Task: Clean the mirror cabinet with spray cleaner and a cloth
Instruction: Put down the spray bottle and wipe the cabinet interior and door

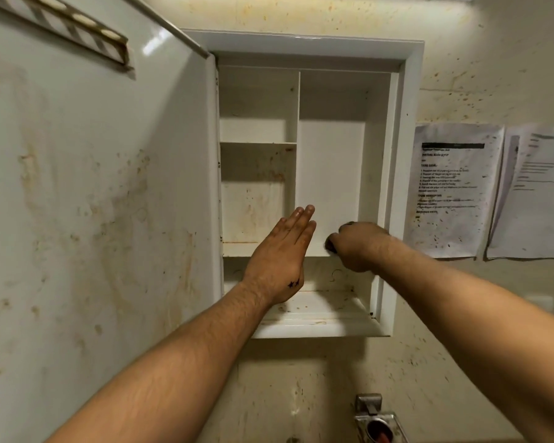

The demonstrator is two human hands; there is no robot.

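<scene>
The white mirror cabinet [410,155] hangs open on the wall. Its door [109,187] is swung out to the left and its inner face is smeared with brown stains. My left hand [282,254] is held flat with straight fingers in front of the lower end of the upright divider [298,123]. My right hand [359,244] is curled around a dark cloth [331,246] at the bottom of the tall right compartment. Only small bits of the cloth show past the fist. No spray bottle is in view.
The left compartments and the bottom ledge [317,314] carry brown spots. Two printed sheets [454,187] are stuck on the speckled wall to the right of the cabinet. A metal fixture [375,420] sits low on the wall below it.
</scene>
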